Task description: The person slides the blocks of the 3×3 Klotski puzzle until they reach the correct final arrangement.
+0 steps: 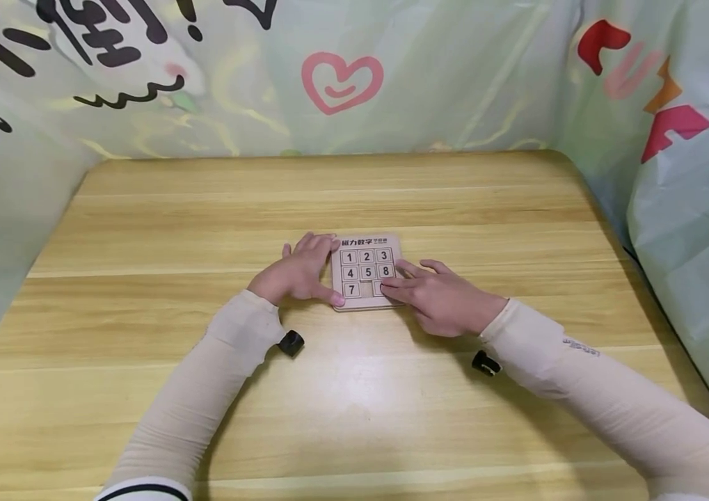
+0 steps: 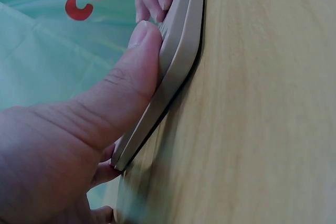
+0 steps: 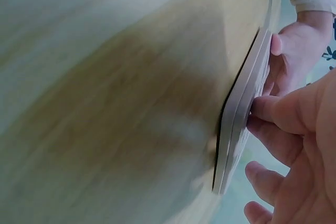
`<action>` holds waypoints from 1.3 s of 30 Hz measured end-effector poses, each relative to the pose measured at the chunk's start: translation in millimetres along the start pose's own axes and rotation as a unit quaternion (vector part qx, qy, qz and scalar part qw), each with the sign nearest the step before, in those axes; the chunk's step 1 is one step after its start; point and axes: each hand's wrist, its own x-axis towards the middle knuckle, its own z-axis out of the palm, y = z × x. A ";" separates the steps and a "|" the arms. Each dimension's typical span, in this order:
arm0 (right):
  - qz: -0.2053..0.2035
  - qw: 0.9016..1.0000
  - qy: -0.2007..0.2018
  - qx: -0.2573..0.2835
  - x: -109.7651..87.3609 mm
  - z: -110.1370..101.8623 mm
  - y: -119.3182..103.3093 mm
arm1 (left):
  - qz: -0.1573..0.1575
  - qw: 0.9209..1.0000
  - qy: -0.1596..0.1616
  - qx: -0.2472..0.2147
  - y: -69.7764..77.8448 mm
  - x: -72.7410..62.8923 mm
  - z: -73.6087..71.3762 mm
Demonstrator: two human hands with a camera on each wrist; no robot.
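A flat wooden number slide puzzle [image 1: 367,304] lies on the table in the head view, with printed characters along its top. Its tiles read 1, 2, 3, then 4, 5, 8, then 7, a gap and a tile partly covered by fingertips. My left hand [image 1: 299,273] holds the puzzle's left side, thumb at the near corner and fingers at the far one. In the left wrist view that thumb [image 2: 139,61] presses on the puzzle's edge. From the right, my right hand [image 1: 448,300] touches the lower right tile with extended fingertips; its other fingers stay off the board.
The wood-grain table [image 1: 354,403] extends around the puzzle on all sides. Behind it hangs a printed cloth [image 1: 454,76] with a pink heart, which also drapes down the right side. Small black devices [image 1: 291,343] sit at both wrists.
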 end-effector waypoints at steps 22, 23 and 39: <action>-0.014 1.000 0.006 0.009 13.7 -1.5 -4.4 | 0.000 1.000 0.005 -0.002 1.6 -2.3 -0.7; -0.011 1.000 0.010 0.007 14.2 -2.4 -3.6 | 0.000 1.000 0.005 -0.003 1.5 -2.2 -0.6; 0.013 0.994 0.096 -0.049 33.3 -0.6 10.9 | -0.003 1.000 0.004 -0.008 0.6 -2.5 0.7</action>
